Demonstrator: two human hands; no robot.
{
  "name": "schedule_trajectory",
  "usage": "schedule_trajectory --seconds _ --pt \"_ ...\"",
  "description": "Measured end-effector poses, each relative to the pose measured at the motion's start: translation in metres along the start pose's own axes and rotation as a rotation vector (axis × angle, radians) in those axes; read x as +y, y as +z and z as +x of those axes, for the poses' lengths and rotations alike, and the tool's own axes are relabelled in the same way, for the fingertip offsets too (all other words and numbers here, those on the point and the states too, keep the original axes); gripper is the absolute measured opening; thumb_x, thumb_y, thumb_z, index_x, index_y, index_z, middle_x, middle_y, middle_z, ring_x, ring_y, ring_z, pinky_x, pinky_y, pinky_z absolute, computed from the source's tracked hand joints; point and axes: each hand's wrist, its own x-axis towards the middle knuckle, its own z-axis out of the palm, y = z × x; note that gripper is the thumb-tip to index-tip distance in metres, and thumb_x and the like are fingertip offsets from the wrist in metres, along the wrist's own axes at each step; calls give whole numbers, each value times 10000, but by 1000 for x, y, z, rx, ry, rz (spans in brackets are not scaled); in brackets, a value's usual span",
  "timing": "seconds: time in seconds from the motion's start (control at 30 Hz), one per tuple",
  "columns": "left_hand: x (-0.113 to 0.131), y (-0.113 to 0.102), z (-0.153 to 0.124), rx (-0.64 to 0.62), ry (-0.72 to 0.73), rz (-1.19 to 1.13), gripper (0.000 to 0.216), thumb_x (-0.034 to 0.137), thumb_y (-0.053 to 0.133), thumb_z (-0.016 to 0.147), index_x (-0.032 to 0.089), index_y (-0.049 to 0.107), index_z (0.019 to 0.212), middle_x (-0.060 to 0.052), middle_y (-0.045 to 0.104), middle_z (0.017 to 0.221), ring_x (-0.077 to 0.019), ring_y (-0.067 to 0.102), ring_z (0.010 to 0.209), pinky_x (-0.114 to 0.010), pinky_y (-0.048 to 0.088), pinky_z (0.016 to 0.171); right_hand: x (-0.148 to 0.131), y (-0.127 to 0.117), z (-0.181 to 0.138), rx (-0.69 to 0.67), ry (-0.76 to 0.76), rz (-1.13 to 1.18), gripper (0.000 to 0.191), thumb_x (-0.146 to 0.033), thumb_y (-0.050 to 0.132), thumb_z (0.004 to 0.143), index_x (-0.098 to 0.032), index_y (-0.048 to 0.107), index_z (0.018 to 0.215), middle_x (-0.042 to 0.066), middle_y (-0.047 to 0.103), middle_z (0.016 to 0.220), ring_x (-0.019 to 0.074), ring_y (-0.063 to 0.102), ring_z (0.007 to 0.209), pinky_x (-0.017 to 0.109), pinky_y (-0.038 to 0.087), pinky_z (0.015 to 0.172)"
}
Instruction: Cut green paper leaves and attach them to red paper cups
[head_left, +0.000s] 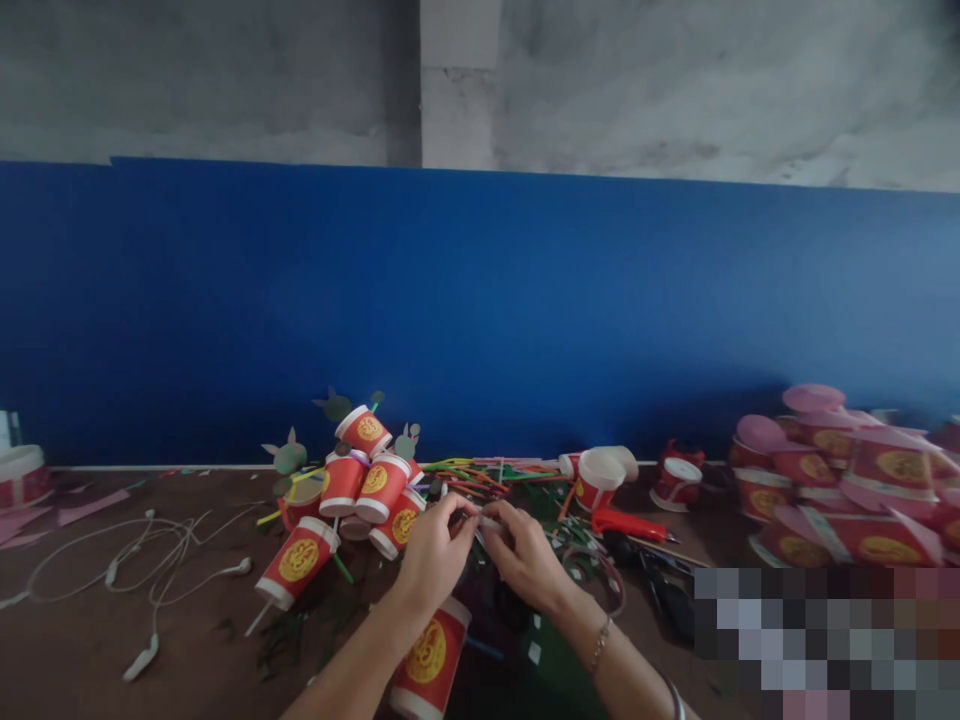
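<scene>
My left hand (pixel 435 550) and my right hand (pixel 525 555) are close together over the table, fingertips pinched. Between them is a small pale piece (pixel 481 534), too small and blurred to name. Below my left wrist lies a red paper cup (pixel 431 655) with a yellow round print, partly covered by my forearm. Left of my hands is a pile of similar red cups (pixel 382 487), some with straws and grey-green rabbit-shaped cutouts (pixel 289 455). Just beyond my fingers, many coloured straws (pixel 487 475) are spread along the back of the table.
White earphones (pixel 142 655) with tangled cable lie on the brown table at left. To the right are a white-rimmed cup (pixel 600 475), a red-handled tool (pixel 630 523), a tape roll (pixel 681 475) and black scissors (pixel 671 600). Pink-topped cups (pixel 832 460) are stacked far right, before a blue wall (pixel 480 300).
</scene>
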Motion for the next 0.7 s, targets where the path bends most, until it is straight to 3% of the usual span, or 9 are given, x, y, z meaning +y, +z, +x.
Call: schedule_trajectory --seconds 0.13,0.3,0.7 --pt "1 0 -1 -5 29 -63 118 260 486 816 193 582 812 -17 661 782 -156 603 721 -231 437 654 -4 -1 1 12 41 144 272 -333 416 868 -164 606 771 -10 537 598 125 463 586 216 354 546" --pt "2 0 -3 -14 44 -148 130 281 490 823 181 572 812 -9 627 741 -141 554 655 -228 412 619 -5 0 2 40 99 318 258 -338 459 847 -163 590 710 -21 494 598 112 404 562 211 324 521" --pt "7 -1 -4 -24 47 -298 146 293 505 822 166 569 791 -6 591 720 -127 503 635 -209 390 593 -15 -4 2 120 114 341 257 -300 504 791 -149 621 618 -5 507 570 116 387 547 237 297 523"
